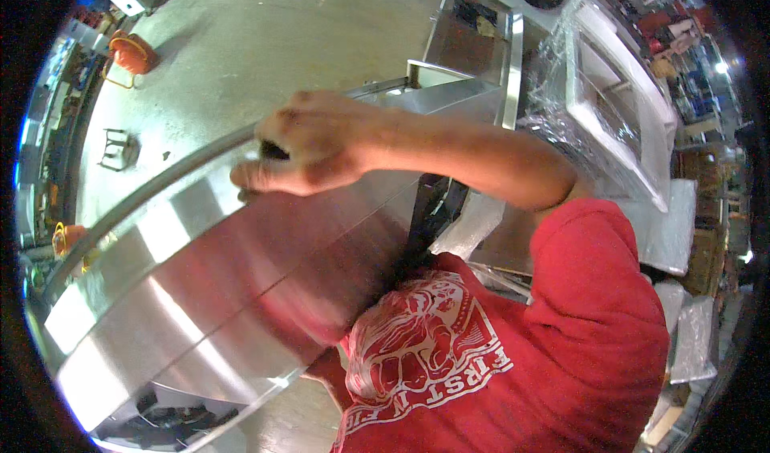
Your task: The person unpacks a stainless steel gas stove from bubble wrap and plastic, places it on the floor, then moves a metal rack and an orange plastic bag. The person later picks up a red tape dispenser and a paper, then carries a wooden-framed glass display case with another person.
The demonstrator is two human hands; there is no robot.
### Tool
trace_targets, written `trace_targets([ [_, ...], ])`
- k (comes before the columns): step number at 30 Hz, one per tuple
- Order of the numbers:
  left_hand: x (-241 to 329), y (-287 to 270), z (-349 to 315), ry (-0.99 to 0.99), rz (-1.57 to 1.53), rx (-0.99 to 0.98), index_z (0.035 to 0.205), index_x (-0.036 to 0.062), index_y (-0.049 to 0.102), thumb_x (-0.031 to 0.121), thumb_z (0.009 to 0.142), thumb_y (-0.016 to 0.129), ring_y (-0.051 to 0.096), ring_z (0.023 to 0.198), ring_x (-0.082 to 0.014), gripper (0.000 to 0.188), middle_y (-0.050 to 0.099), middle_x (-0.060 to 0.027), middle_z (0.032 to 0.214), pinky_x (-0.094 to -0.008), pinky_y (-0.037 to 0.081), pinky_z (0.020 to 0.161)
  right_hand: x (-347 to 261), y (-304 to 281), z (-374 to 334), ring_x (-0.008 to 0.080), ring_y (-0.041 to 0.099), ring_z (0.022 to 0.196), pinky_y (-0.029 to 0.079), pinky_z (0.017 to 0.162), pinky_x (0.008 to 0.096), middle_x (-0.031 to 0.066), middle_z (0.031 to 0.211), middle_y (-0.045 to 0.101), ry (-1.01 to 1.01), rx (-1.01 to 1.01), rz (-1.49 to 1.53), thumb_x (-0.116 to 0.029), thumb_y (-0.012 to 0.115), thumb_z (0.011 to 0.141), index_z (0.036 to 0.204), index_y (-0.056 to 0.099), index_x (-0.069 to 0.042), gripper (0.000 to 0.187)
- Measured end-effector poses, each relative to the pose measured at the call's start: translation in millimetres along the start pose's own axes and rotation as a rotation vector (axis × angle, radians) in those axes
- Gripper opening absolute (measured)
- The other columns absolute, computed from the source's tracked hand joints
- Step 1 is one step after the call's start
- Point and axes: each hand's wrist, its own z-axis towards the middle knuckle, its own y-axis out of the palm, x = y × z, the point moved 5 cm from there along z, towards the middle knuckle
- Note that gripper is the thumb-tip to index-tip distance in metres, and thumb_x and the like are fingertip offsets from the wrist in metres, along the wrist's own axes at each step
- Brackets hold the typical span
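Steel panel is sitting before our shirt, and by its rim away from the shirt our right hand is curling fingers toward thumb, pinching what we cannot tell, so a steady wrist is probably helping us.

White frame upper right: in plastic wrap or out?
In, at least partly: crinkled clear film shows along the left side of the white frame. Cannot tell if all sides are covered.

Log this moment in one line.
right grip: at steel panel, by its rim | hold: unclear | left grip: not in view | beyond: orange object
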Motion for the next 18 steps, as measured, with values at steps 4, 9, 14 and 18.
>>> trace_targets([
  [4,-10.1,-25.6,-30.2,-0.003,-0.035,-0.005,0.145,0.0074,0.036,0.052,0.085,0.054,0.039,0.129,-0.0351,0.077,0.038,-0.0163,0.148,-0.0509,0.030,0.112,-64.7,30.1,3.0,0.0436,0.067,0.086,0.053,0.079,0.0482,0.0274,0.086,0.068,-0.211,-0.086,0.057,-0.067,0.049,0.089,0.084,0.068,0.004,0.074],
  [9,-11.2,-82.3,-59.0,0.009,-0.103,-0.044,0.143,0.0057,0.039,0.044,0.085,0.059,0.042,0.126,-0.0345,0.072,0.041,-0.0174,0.145,-0.0494,0.033,0.110,-183.8,88.1,5.7,0.0445,0.066,0.077,0.052,0.072,0.0511,0.0282,0.077,0.066,-0.372,-0.205,-0.069,-0.066,0.047,0.089,0.074,0.065,0.005,0.075],
  [14,8.4,-164.1,-52.2,0.134,-0.154,-0.038,0.140,0.0041,0.042,0.036,0.085,0.064,0.045,0.122,-0.0338,0.068,0.045,-0.0185,0.142,-0.0478,0.035,0.108,-312.2,184.8,32.3,0.0418,0.063,0.066,0.047,0.061,0.0502,0.0243,0.070,0.063,-0.518,-0.343,-0.076,-0.053,0.058,0.089,0.075,0.065,0.000,0.056],
  [18,43.9,-220.0,-73.1,0.370,0.205,0.101,0.138,0.0027,0.044,0.030,0.085,0.068,0.047,0.120,-0.0333,0.064,0.047,-0.0193,0.139,-0.0466,0.037,0.107,-416.0,217.9,83.1,0.0369,0.064,0.062,0.047,0.059,0.0505,0.0248,0.070,0.063,-0.635,-0.283,-0.085,-0.049,0.057,0.092,0.074,0.064,0.000,0.053],
])
